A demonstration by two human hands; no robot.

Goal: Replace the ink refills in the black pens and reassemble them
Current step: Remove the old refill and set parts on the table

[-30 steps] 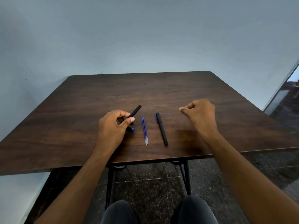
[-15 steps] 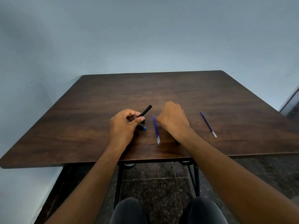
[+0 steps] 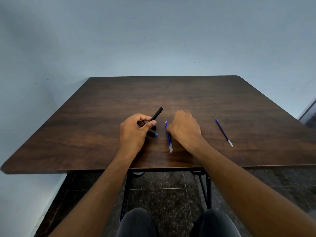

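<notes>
- Moved since half a second ago: almost nothing; right hand point(image 3: 185, 130) settled a little lower over the middle of the wooden table point(image 3: 85, 139), left hand point(image 3: 135, 130) unchanged.
- Nearest: two knees in dark trousers below the table's front edge, with the table's black metal legs and a dark tiled floor between.
- Just behind the front edge, near the table's middle: pair of blue refills point(image 3: 169, 137) lying flat together, long axis running front to back, clear ends toward the front edge.
- Right hand curled, knuckles up, touching the refills' right side; fingertips hidden underneath, so cannot tell whether anything is pinched. A second black pen may lie under it, unseen.
- Left of the refills: left hand closed on a black pen barrel point(image 3: 157, 115), barrel pointing away and to the right.
- Small blue-tipped piece point(image 3: 153, 134) on the table under that hand.
- Well right of the refills: single blue refill point(image 3: 224, 132), lying apart.
- Likely next: right hand, the nearer one, lifts a refill from the pair.
- Farthest: bare pale blue wall.
</notes>
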